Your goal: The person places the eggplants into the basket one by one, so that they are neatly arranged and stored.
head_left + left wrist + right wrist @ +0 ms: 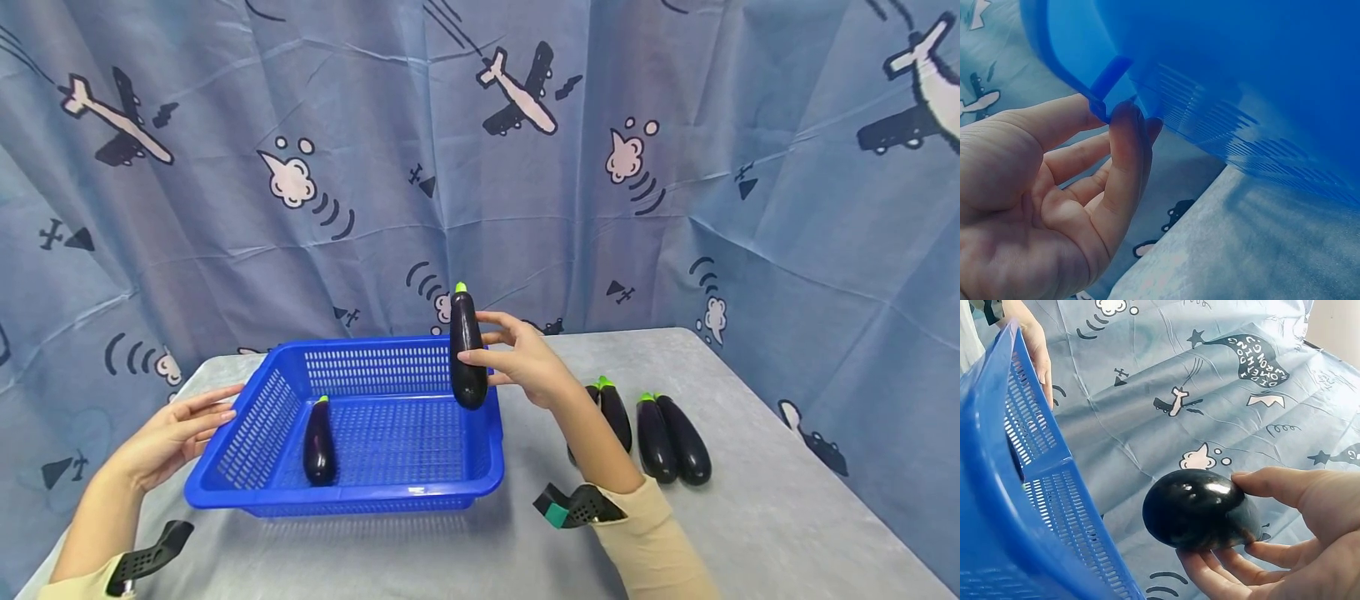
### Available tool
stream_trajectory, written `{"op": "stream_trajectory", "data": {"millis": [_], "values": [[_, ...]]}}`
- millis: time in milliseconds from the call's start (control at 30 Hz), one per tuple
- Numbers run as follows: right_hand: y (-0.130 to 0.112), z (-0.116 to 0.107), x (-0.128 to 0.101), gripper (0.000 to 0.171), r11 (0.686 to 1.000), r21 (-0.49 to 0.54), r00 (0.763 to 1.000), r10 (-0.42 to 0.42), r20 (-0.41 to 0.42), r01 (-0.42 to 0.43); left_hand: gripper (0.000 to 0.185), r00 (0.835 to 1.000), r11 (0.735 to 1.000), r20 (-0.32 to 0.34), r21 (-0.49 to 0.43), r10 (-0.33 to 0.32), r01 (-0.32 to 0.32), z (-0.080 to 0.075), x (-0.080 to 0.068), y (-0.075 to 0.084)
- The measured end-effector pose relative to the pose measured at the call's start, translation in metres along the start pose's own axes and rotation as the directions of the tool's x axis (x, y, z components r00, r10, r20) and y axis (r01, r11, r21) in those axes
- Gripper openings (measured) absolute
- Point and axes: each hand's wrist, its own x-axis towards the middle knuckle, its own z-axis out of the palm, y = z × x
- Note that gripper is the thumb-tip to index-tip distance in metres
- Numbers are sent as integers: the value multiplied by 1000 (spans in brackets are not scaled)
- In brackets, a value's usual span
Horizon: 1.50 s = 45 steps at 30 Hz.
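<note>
My right hand [522, 357] grips a dark purple eggplant [467, 354] between thumb and fingers, stem up, above the right side of the blue basket [360, 492]. From the right wrist view, the rounded end of that eggplant [1194, 509] faces the camera, with the thumb on top and fingers below. A second eggplant [320, 446] lies inside the basket, toward its left. At the basket's left rim, my left hand [176, 437] pinches the edge; in the left wrist view the thumb and fingers [1125, 150] meet at the rim.
On the grey table [757, 517], right of the basket, lies a pair of eggplants [667, 442]. More eggplants [615, 417] lie closer in, partly hidden behind the right forearm. A blue curtain [375, 167] printed with airplanes hangs behind and around the table.
</note>
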Motion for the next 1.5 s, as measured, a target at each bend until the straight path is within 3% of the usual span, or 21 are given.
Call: {"op": "stream_trajectory", "data": {"millis": [567, 1100, 1500], "values": [[-4, 15, 14, 74, 1000, 2, 999, 21, 49, -21, 50, 1000, 1000, 18, -7, -1, 1, -1, 1, -2], [-10, 39, 38, 76, 997, 23, 991, 74, 107, -77, 48, 1000, 1000, -23, -20, -18, 18, -1, 0, -3], [-18, 57, 51, 73, 994, 26, 979, 96, 179, -103, 50, 1000, 1000, 8, -8, 0, 0, 0, 0, 0]]}}
